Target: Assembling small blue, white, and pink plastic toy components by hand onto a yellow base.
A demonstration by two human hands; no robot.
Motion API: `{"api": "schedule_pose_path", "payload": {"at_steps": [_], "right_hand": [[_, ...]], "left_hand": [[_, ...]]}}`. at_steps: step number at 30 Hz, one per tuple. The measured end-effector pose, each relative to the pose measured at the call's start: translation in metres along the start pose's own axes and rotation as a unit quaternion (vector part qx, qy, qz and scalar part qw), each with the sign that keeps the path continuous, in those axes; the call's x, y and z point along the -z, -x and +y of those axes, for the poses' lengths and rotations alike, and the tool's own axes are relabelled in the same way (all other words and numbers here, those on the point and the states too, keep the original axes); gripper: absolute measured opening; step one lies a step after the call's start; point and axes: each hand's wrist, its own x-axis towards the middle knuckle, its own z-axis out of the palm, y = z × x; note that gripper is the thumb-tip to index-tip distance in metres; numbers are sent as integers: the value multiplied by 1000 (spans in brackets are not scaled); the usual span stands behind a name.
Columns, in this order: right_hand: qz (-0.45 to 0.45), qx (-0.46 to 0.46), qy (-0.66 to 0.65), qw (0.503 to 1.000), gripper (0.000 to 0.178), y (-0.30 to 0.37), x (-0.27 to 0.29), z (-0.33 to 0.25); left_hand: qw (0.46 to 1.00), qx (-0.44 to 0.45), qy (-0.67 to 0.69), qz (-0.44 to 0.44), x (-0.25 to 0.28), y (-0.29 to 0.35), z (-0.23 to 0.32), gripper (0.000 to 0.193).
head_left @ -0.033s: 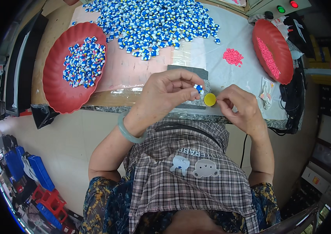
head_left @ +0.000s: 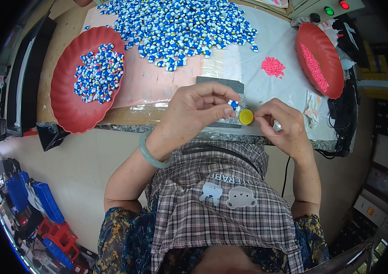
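My left hand point(head_left: 194, 107), closed in a pinch, holds a small blue-and-white moulded piece point(head_left: 233, 105) between thumb and forefinger. A pale green bangle circles that wrist. My right hand point(head_left: 281, 124) is pinched too, and a tiny pink piece point(head_left: 255, 117) just shows at its fingertips. Between the hands is a round yellow cup or disc point(head_left: 246, 117), close to the right fingertips; its contents cannot be made out. Several similar blue-and-white pieces form a big pile point(head_left: 180, 32) at the far side of the table. Loose pink pieces point(head_left: 273, 66) lie beyond my right hand.
At the left, a red scalloped bowl point(head_left: 63, 98) contains blue-and-white pieces with pink bits. Another red bowl point(head_left: 333, 59) with pink pieces stands tilted at the right. A dark grey slab point(head_left: 221, 85) lies beyond my hands. Black cables point(head_left: 342, 132) hang at the right edge.
The blue-and-white piece has turned and shifted slightly in my left fingers. My right fingertips have moved a little, and a pink tip shows there now.
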Motion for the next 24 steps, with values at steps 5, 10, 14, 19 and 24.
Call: {"api": "schedule_pose_path", "payload": {"at_steps": [5,10,14,19,24], "right_hand": [[66,-69,-116,989,12,2,-5,-7],[112,-113,-229,960,11,-2,-18,-18],[134,-90,-201,966,11,-5,-22,-20],[137,-86,-169,972,12,-8,-27,-20],[160,-48,-117,979,7,-11,-29,-19]], "left_hand": [[998,-12,54,-4,-8,0,-6,25],[999,-29,31,18,-18,0,-10,25],[998,-52,17,22,-21,-1,-12,24],[997,-68,-17,26,-21,0,-13,23],[995,-76,-58,30,-22,-1,-11,23]]}}
